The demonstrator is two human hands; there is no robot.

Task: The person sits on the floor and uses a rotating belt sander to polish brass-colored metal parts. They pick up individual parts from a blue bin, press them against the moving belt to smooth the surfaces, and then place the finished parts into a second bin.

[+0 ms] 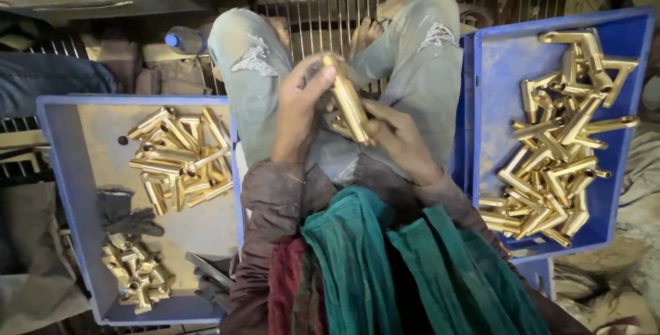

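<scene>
I sit with knees in worn grey jeans spread apart. Between them both hands hold one long brass tube fitting [349, 104]. My left hand [300, 109] grips its upper end with fingers wrapped around the top. Underneath, my right hand [395, 139] supports its lower end. On my left a blue tray [69, 170] holds a pile of brass fittings [180, 159] and a smaller heap of brass pieces [137, 274]. On my right a second blue tray [498, 67] carries a larger pile of brass tubes [557, 149].
A dark glove [127, 214] lies in the left tray. A teal and red cloth [385, 273] hangs over my chest. A metal grille [330, 12] lies beyond my knees, with a plastic bottle [184, 39] beside my left knee. A person's blue-clad leg [48, 80] is at the far left.
</scene>
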